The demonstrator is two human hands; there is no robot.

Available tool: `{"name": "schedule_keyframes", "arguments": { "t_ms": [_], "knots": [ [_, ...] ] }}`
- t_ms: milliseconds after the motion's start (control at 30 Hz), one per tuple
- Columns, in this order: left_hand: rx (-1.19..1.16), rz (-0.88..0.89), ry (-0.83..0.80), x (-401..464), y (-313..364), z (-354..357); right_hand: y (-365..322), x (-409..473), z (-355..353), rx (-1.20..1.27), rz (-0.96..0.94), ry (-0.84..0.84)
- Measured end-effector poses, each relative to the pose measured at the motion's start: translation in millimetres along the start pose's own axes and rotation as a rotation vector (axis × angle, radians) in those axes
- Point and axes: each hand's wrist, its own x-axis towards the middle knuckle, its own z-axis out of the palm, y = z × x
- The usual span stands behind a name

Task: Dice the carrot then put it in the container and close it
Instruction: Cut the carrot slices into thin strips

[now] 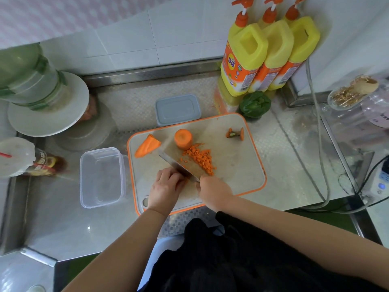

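On the orange-rimmed cutting board (237, 165) lies a pile of diced carrot (201, 159), an upright carrot chunk (183, 138), a tapered carrot piece (146, 145) and the cut-off carrot top (235, 133). My right hand (214, 192) grips the handle of a cleaver (179, 165), whose blade lies across the board beside the dice. My left hand (166, 186) sits with curled fingers against the blade's near side, over carrot bits I can barely see. A clear empty container (102, 177) stands left of the board. Its grey lid (177, 109) lies behind the board.
Three yellow detergent bottles (263, 53) and a green vegetable (255, 104) stand at the back right. A white plate with a green bottle (42, 98) and a capped cup (19, 157) are at the left. Cables (322, 165) and a clear jar (353, 95) sit right.
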Motion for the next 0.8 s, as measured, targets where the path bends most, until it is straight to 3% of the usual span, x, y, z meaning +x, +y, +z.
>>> {"name": "schedule_keyframes", "arguments": {
  "t_ms": [100,233,467,800],
  "knots": [
    [-0.015,-0.007,0.015,-2,2,-5,1,4,-13,0.038,-0.016,-0.037],
    [0.040,-0.030,0.075,-7,2,-10,-6,-7,-26,-0.027,-0.074,0.046],
    [0.015,-0.038,0.025,-9,-5,-7,-13,-25,-23,-0.129,-0.155,0.050],
    [-0.003,-0.013,0.120,-10,-11,4,-26,-15,-8,-0.181,-0.034,-0.019]
  ]
}}
